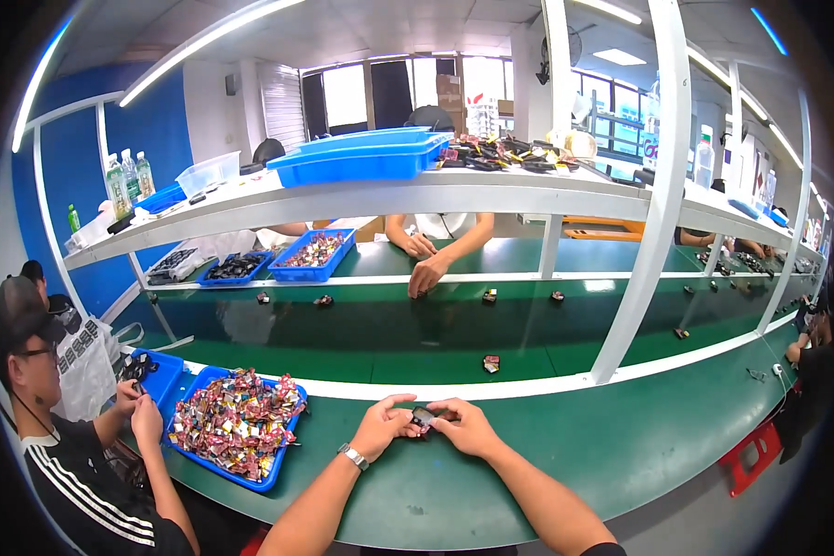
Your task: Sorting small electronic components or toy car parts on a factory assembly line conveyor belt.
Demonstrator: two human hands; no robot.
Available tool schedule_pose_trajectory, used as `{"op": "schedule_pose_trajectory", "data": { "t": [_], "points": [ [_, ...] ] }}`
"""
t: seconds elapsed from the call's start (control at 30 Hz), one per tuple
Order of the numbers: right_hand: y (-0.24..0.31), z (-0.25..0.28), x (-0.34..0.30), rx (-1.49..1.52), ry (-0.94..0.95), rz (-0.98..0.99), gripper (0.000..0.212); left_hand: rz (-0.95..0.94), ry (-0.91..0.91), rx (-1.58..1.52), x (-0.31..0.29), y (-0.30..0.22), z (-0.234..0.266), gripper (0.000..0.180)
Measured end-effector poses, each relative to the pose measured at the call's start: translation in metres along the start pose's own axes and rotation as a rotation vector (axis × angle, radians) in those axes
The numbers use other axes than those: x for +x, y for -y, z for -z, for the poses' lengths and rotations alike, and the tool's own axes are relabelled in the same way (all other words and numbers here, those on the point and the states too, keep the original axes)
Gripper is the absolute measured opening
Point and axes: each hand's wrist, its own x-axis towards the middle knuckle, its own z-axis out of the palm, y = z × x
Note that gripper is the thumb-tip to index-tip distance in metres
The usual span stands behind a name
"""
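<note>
Forearms over bench | left fingers, right fingers hold dark piece

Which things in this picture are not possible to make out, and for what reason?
In the head view:
Underside of the small dark part: faces away; left hand and right hand cover its sides.
Floor of the nearest blue tray: covered by heaped pieces.
Upper chest of the co-worker opposite: hidden by white shelf.
Nearest loose piece on the belt: details too small.

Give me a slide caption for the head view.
Left hand and right hand hold a small dark part over a green table, near a heaped blue tray.
</note>
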Motion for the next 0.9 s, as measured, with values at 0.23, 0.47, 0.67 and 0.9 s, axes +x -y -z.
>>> {"op": "schedule_pose_trajectory", "data": {
  "t": [0.23, 0.47, 0.67, 0.9],
  "points": [
    [0.005, -0.001, 0.002, -0.016, -0.071, -0.02, 0.034, 0.017, 0.075, 0.153, 0.004, 0.01, 0.008, 0.026],
    [0.025, -0.006, -0.006, -0.074, -0.063, 0.076, 0.03, 0.034, 0.16, 0.296, 0.002, 0.0, 0.003, 0.029],
    [0.015, 0.005, -0.005, -0.303, 0.0, 0.445, 0.027, 0.058, 0.087, 0.065, 0.002, -0.001, 0.003, 0.04],
    [0.021, 0.004, -0.006, -0.402, 0.042, 0.42, 0.019, 0.089, 0.122, -0.031, 0.0, 0.005, 0.002, 0.032]
  ]
}}
